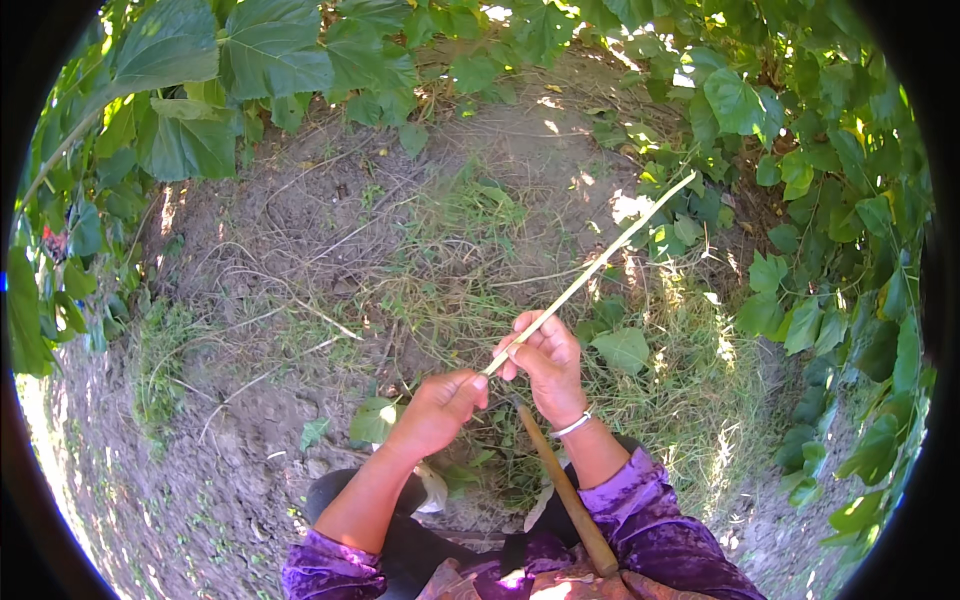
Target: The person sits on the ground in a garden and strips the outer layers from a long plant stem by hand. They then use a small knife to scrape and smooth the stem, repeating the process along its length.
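A long, straight, pale yellow peeled stick (600, 262) slants up and to the right in front of me. My left hand (442, 409) pinches its lower end between thumb and fingers. Just above that, my right hand (546, 361) grips the same stick, thumb laid against it. A bracelet circles the right wrist. Below my hands, a tool with a long wooden handle (562, 480) leans against my lap. Only a little of its dark metal end shows near the right palm, so I cannot tell what tool it is.
Leafy branches with broad green leaves (277, 49) hang at the upper left, and more foliage (817, 180) lines the right side. Dry twigs (326, 319) and grass (465, 214) lie over the bare soil (202, 465). A loose leaf (622, 349) rests right of my hands.
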`<state>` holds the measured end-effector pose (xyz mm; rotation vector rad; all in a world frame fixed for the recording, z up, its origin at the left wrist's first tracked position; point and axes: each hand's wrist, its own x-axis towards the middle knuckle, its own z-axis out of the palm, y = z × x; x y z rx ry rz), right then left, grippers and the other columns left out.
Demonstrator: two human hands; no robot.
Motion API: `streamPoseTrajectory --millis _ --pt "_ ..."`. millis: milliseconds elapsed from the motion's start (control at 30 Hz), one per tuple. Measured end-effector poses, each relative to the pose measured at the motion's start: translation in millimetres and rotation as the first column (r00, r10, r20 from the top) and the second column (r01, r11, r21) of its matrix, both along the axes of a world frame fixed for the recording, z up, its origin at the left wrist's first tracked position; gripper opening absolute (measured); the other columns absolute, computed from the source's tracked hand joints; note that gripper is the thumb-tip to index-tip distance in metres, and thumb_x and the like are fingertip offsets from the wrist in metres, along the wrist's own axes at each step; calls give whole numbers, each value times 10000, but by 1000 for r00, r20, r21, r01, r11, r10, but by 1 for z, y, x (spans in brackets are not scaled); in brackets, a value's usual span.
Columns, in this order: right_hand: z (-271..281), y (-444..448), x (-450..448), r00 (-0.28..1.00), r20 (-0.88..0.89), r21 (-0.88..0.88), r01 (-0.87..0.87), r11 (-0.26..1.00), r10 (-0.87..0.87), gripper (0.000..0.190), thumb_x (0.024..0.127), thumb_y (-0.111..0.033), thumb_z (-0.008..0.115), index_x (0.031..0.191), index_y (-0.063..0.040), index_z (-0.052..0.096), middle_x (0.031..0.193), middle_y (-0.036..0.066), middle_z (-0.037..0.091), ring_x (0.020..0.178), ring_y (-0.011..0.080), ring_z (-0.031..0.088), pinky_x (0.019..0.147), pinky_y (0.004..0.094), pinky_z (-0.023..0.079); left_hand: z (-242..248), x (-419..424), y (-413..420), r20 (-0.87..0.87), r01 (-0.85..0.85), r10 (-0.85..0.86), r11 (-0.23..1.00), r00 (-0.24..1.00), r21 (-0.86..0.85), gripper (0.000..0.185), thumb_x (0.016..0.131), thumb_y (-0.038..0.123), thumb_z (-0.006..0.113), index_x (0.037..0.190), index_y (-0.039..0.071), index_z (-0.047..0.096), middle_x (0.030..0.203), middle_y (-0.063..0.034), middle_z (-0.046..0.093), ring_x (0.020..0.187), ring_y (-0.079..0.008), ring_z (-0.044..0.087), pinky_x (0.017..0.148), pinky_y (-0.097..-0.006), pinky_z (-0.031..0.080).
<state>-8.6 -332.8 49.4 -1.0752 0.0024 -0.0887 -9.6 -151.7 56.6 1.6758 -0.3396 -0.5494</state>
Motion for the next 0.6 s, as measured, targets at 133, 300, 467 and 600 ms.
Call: streamPoseTrajectory --millis 133,300,467,600 --pt "0 6 1 998 -26 12 65 998 -64 184 868 39 517 1045 0 479 799 128 647 552 115 566 523 225 480 -2 -1 -2 76 -38 29 993 997 114 334 985 310 489 801 55 603 604 4 469 569 -96 434 535 -278 369" --pt "3 -3 2 992 -27 5 125 992 -125 157 893 -5 496 1048 11 477 791 171 659 537 138 583 510 233 487 4 -1 -7 67 -45 34 985 997 165 310 971 279 502 797 43 602 602 -44 489 561 -138 467 549 -314 401" --pt "0 -28 11 973 -4 0 232 973 -232 157 910 -25 486 1063 9 481 807 188 665 583 161 624 539 249 521 -1 -4 -2 150 -60 31 978 988 199 296 965 283 516 820 45 614 637 -80 556 567 -177 519 565 -325 425" --pt "-2 -28 13 992 -34 65 119 991 -117 166 913 -44 512 1071 -2 485 841 187 670 626 171 637 584 263 538 8 -7 2 170 -108 63 957 983 270 272 953 279 541 832 49 621 666 -97 593 582 -198 550 575 -338 440"
